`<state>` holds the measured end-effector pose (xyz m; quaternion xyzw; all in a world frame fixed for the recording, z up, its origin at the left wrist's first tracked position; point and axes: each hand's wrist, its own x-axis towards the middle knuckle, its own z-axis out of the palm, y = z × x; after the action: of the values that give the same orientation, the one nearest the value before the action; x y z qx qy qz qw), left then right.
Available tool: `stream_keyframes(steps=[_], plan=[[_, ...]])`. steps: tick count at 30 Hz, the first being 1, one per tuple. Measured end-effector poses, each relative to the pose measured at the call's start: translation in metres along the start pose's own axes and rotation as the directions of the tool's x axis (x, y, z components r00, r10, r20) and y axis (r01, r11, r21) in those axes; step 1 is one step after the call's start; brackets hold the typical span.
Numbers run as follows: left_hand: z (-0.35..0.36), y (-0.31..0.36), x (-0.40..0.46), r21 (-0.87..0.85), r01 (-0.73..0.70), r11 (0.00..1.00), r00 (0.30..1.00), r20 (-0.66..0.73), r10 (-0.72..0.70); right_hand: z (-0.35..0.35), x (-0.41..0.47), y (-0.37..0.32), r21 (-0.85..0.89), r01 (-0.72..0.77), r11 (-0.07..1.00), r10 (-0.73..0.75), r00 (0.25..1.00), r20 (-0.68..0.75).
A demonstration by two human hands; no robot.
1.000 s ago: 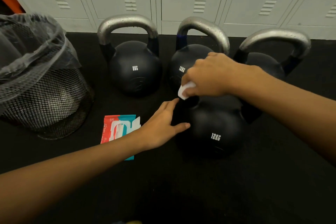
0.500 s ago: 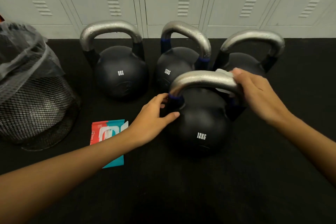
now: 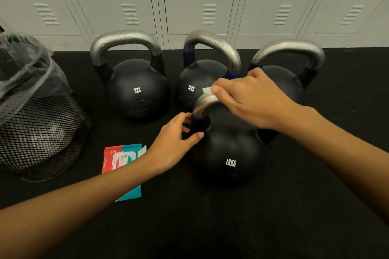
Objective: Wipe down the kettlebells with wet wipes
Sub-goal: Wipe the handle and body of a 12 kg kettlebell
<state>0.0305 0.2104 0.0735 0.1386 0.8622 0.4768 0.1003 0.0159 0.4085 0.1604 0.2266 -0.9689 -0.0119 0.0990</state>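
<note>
My right hand (image 3: pixel 250 99) presses the wet wipe (image 3: pixel 207 90) onto the front kettlebell (image 3: pixel 227 153) handle; left hand (image 3: pixel 174 141) grips its base. Risk: wet handle slips, kettlebell tips.

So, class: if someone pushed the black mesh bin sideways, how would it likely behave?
The mesh bin probably slides or tips easily: open wire mesh looks light for its size. Its plastic liner is crumpled, so likely floppy. The dark floor may grip somewhat.

Right hand (image 3: pixel 250 99) presses white wet wipe (image 3: pixel 207 90) onto front 12KG kettlebell (image 3: pixel 228 153) handle, frame centre; left hand (image 3: pixel 174 145) grips its handle base.
</note>
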Motion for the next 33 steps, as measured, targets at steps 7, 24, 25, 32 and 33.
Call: stream_keyframes(steps=[7, 24, 25, 32, 33], plan=[[0.004, 0.0, 0.008, 0.022, -0.024, 0.999, 1.0, 0.001, 0.024, 0.015, -0.016, 0.006, -0.142, 0.023, 0.99, -0.04, 0.992, -0.12], [-0.001, -0.002, 0.012, -0.038, 0.011, 0.999, 0.998, -0.066, -0.013, 0.016, -0.073, 0.039, 0.781, -0.274, 0.562, 0.418, 0.908, 0.018], [-0.004, 0.001, 0.016, -0.046, 0.017, 0.999, 0.992, -0.125, -0.023, 0.013, -0.071, 0.038, 0.787, -0.273, 0.554, 0.413, 0.91, 0.026], [-0.009, 0.086, 0.034, 0.198, -0.462, 0.865, 0.808, -0.308, 0.502, -0.002, -0.052, 0.025, 0.828, -0.151, 0.54, 0.326, 0.944, -0.041], [-0.004, 0.1, 0.037, 0.265, -0.538, 0.8, 0.754, -0.272, 0.597, -0.004, -0.05, 0.025, 0.909, -0.14, 0.393, 0.389, 0.921, -0.026]])
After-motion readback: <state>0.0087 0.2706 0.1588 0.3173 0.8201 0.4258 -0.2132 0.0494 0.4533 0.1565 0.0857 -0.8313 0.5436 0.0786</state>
